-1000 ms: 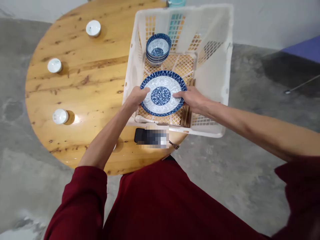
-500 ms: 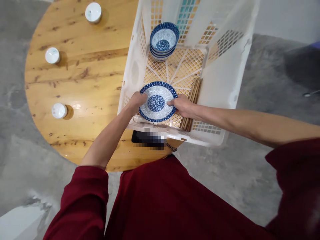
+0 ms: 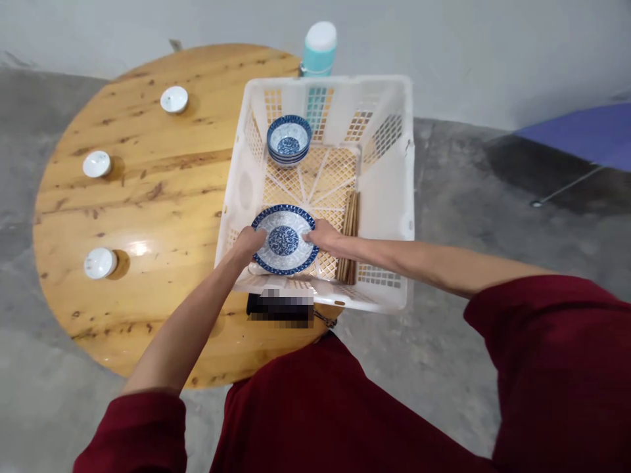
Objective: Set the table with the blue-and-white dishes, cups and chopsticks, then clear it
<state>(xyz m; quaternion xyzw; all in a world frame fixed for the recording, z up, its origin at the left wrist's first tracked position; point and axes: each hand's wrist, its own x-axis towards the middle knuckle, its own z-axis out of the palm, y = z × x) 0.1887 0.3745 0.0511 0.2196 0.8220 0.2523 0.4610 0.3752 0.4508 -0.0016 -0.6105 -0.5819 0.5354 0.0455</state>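
A blue-and-white patterned plate [image 3: 284, 241] is gripped by both hands at opposite rims, inside the near part of a white plastic basket [image 3: 385, 226]. My left hand [image 3: 250, 242] is closed on its left rim with the thumb on top. On the right rim, my right hand [image 3: 325, 236] pinches it the same way; whether more plates lie beneath is hidden. Beyond the plate stands a stack of blue-and-white bowls [image 3: 288, 140]. A bundle of wooden chopsticks [image 3: 349, 236] lies along the basket's right side. Part of a white spoon [image 3: 257, 269] shows under the plate's near left edge.
The basket rests on a round wooden table [image 3: 162, 197], reaching past its right edge. Three small white bowls, one a near-left bowl [image 3: 100, 263], stand along the table's left. Behind the basket is a turquoise flask [image 3: 319, 49]. A dark phone-like object [image 3: 280, 310] lies before it. A purple umbrella-like shape [image 3: 586, 138] is right.
My view has tilted up and drawn back, so the flask, the wall and the purple shape now show. Both hands still hold the plate in the same spot of the basket.
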